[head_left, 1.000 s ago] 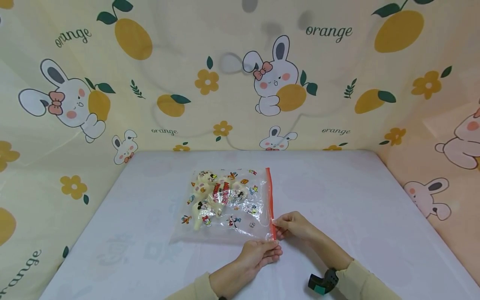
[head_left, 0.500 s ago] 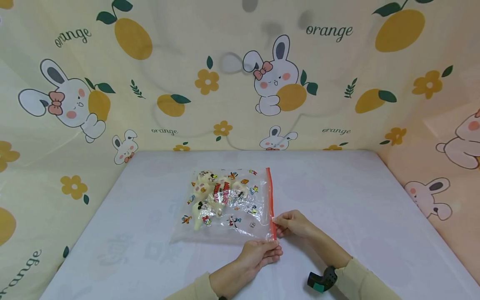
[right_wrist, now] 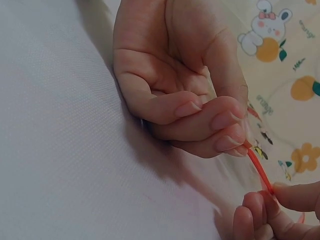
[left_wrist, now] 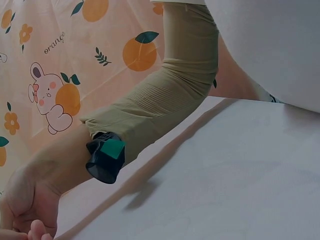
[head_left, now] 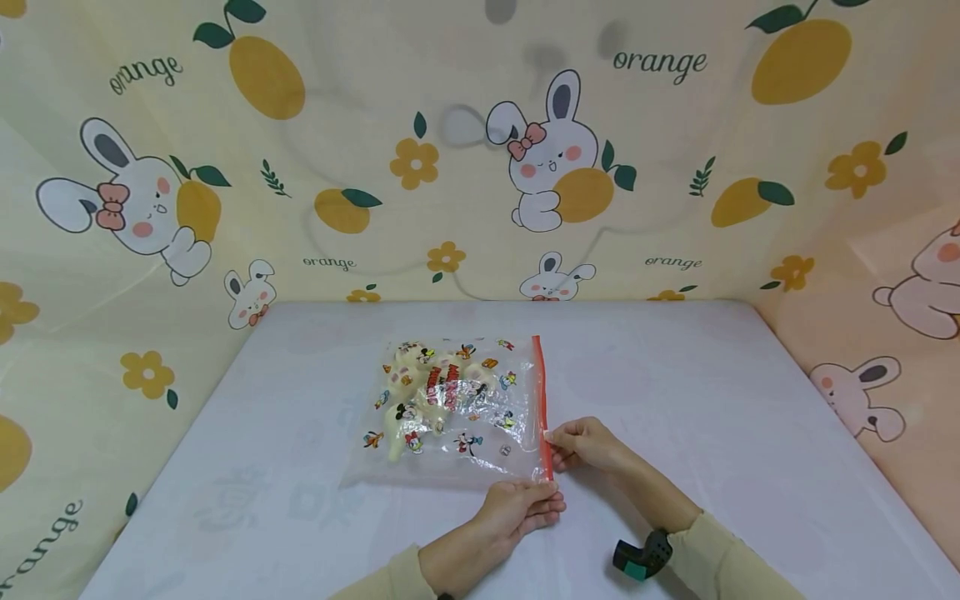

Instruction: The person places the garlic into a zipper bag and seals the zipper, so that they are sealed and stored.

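Observation:
A clear plastic zip bag (head_left: 465, 417) with small cartoon prints lies flat on the table, its red zip strip (head_left: 542, 392) on the right side. Inside are pale cream, lumpy things (head_left: 408, 367); their kind cannot be made out through the print. My left hand (head_left: 510, 512) pinches the near end of the red strip between thumb and fingers. A little farther along, my right hand (head_left: 592, 447) pinches the same strip. The right wrist view shows the red strip (right_wrist: 259, 169) running between the right hand (right_wrist: 185, 85) and the left hand's fingertips (right_wrist: 243, 220).
A white-covered table (head_left: 712, 400) carries the bag. Behind it hangs a cream cloth (head_left: 450, 208) printed with rabbits and oranges, which also covers the sides. A black wrist device (head_left: 643, 557) with a green patch sits at my right cuff.
My right hand has slid slightly away from me along the red strip, its forearm following. The left hand and the bag stay where they were.

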A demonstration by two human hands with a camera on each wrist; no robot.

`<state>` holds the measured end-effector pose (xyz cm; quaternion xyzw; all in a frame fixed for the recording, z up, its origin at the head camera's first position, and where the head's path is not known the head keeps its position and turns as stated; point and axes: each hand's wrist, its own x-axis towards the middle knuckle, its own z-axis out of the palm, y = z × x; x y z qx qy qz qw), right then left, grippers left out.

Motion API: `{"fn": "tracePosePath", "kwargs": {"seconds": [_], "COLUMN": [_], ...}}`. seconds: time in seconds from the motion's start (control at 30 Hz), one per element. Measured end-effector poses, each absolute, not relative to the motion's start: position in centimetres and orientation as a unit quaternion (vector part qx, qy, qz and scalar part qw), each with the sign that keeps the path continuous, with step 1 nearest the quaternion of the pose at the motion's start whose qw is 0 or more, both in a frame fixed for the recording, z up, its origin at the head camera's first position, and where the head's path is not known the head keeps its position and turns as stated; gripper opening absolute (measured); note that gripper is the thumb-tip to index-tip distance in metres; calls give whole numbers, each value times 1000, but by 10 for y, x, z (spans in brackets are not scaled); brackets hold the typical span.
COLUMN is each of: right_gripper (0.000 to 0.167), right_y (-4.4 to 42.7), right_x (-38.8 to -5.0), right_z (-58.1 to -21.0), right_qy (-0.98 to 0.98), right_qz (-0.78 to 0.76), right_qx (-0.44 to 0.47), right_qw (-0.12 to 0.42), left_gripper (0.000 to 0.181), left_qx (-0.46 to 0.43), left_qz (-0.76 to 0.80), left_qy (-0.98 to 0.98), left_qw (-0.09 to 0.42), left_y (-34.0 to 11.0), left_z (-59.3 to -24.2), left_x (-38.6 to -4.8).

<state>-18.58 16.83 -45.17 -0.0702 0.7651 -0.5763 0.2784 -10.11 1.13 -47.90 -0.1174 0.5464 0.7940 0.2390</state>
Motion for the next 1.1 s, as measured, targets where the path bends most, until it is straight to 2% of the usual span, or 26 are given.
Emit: {"fn": "tracePosePath", "kwargs": {"seconds": [1.1], "right_gripper": [33], "right_y": [168], "right_x": [-193], "right_z": [-454], "right_qy": [768], "right_qz": [-578], "right_qx": [-61], "right_qw": [269], "left_gripper": [24], "left_qx": [-125], "left_qz": [786], "left_qy": [554], "left_qw": [245], "left_y": [11], "left_z": [-474], "left_x": [-101]}}
